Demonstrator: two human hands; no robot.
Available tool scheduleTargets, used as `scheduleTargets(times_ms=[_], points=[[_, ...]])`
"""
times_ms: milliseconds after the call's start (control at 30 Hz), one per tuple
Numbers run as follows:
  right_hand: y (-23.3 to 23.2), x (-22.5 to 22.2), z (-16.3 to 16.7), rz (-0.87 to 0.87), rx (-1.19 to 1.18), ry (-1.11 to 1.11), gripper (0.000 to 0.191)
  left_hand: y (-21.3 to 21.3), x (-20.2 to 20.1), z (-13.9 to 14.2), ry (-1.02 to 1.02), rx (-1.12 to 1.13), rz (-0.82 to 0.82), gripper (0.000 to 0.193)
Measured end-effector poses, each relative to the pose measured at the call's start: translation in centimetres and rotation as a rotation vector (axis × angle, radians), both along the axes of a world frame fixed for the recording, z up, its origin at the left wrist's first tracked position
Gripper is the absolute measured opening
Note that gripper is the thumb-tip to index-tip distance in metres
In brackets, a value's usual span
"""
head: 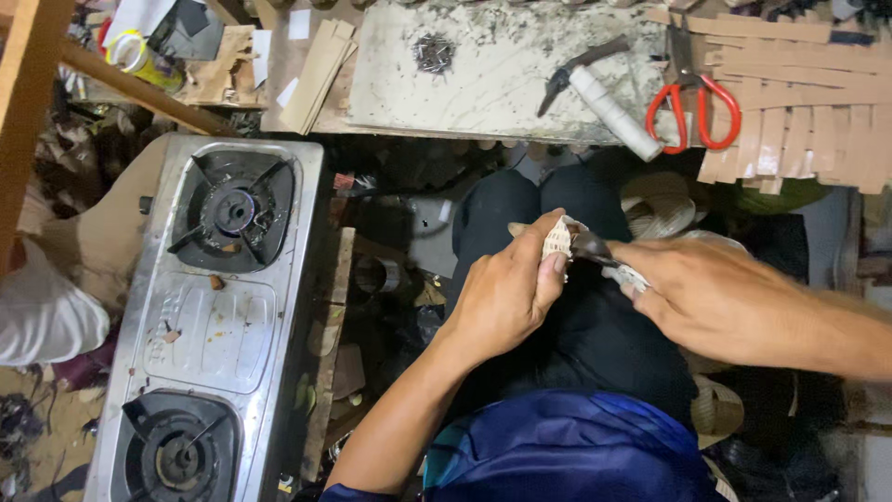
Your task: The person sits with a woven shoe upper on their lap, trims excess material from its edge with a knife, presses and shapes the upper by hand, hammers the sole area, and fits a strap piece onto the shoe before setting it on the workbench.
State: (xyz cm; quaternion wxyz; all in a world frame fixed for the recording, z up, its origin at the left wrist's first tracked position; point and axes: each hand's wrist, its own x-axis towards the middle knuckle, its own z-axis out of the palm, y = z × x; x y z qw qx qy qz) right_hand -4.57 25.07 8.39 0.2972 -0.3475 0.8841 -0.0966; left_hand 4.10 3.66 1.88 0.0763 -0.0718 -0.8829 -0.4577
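The small woven piece (557, 240), pale and ribbed, sat just right of the picture's centre, over the person's dark-trousered lap. The left hand (506, 293) wrapped around it, fingers (548, 270) pinching it from the side with the thumb pressed along its edge. At three o'clock from the piece, touching it, lay a dark-bladed tool (591, 247), gripped by the right hand (715, 297), whose fingers were curled tight around the tool's pale handle end (634, 276). The two hands were near each other, joined only through the tool and the piece.

At twelve o'clock from the hands, a scuffed pale surface (502, 84) carried a small heap of dark nails (433, 52), and a hammer (595, 88) with a white-wrapped handle lying aslant. At one o'clock from the hands, red-handled scissors (692, 107) rested beside a mat of interlaced tan strips (799, 112). At nine o'clock stood a steel two-burner gas stove (209, 316), its nearer burner at seven o'clock and the farther one at ten. A stack of thin wooden slats (318, 74) lay at eleven o'clock, and a roll of yellow tape (130, 51) sat far out toward ten o'clock. A blue garment (567, 446) covered the person's body at six o'clock.
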Motion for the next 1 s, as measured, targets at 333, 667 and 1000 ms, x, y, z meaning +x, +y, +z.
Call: scheduleTargets(times_ms=[333, 667, 1000], points=[[-0.9, 1.6, -1.0, 0.212, -0.184, 0.581, 0.064, -2.2, -0.9, 1.6, -0.188, 0.281, -0.141, 0.051], [-2.1, 3.2, -7.2, -0.026, -0.608, 0.678, 0.065, -1.8, -1.7, 2.1, -0.252, 0.297, -0.038, 0.047], [1.7, 0.4, 0.6, -0.131, -0.116, -0.096, 0.045, 1.1, 0.1, 2.5, -0.070, -0.029, -0.011, 0.051]])
